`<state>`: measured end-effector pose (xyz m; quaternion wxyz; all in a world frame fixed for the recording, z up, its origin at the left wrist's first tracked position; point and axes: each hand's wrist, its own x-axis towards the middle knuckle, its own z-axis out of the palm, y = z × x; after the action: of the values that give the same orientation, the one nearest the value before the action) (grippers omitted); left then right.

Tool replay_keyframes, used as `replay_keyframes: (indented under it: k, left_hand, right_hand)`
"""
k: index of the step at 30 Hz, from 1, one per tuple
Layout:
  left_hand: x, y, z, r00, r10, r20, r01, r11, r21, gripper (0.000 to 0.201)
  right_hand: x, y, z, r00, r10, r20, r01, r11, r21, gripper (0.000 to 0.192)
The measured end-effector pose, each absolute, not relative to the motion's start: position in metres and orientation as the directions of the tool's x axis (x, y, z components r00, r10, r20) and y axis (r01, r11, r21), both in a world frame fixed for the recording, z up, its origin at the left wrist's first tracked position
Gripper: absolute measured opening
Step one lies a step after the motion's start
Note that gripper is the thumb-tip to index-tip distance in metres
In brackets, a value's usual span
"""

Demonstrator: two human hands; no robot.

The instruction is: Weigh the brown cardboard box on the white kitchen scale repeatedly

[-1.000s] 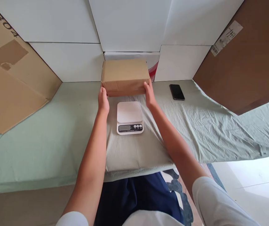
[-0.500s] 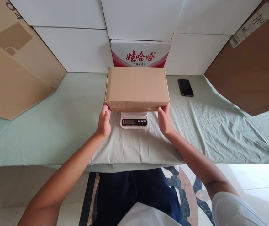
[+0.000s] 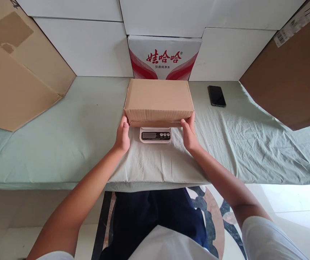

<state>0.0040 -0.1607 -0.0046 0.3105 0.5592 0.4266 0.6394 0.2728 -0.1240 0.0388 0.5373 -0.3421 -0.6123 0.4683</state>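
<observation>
A brown cardboard box [image 3: 159, 95] is held between my two hands, over a small white kitchen scale [image 3: 155, 140]. My left hand [image 3: 122, 135] grips the box's near left corner, thumb on the outside and the other fingers partly hidden. At the near right corner my right hand [image 3: 189, 133] has its thumb on the front face, with fingers around the side. The scale's dark display and round buttons show in front of the box; its plate is covered by the box. Whether the box touches the plate I cannot tell.
A pale green cloth [image 3: 95, 144] covers the table. A black phone [image 3: 216, 96] lies on it at the right. Behind stands a white and red printed carton [image 3: 166, 54] against white panels [image 3: 81, 47]. Large cardboard sheets flank the table at left [image 3: 22, 79] and right [image 3: 293, 83].
The box has come down a little toward the scale, showing more of its front face and of the printed carton behind. Both hands still hold it. The camera view has shifted slightly.
</observation>
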Motion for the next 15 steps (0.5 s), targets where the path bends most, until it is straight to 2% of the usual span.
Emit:
replay_keyframes:
  k: [9, 15]
  left_hand:
    - [-0.0001, -0.1545, -0.0100, -0.182, 0.876, 0.447, 0.072, -0.442, 0.894, 0.075]
    - [-0.0007, -0.1549, -0.0097, -0.184, 0.878, 0.442, 0.069, -0.437, 0.897, 0.075]
  right_hand:
    - [0.2733, -0.1214, 0.0388, -0.205, 0.921, 0.333, -0.053, 0.329, -0.943, 0.085]
    - [0.2759, -0.1161, 0.0335, -0.230, 0.894, 0.385, -0.001, 0.395, -0.919, 0.080]
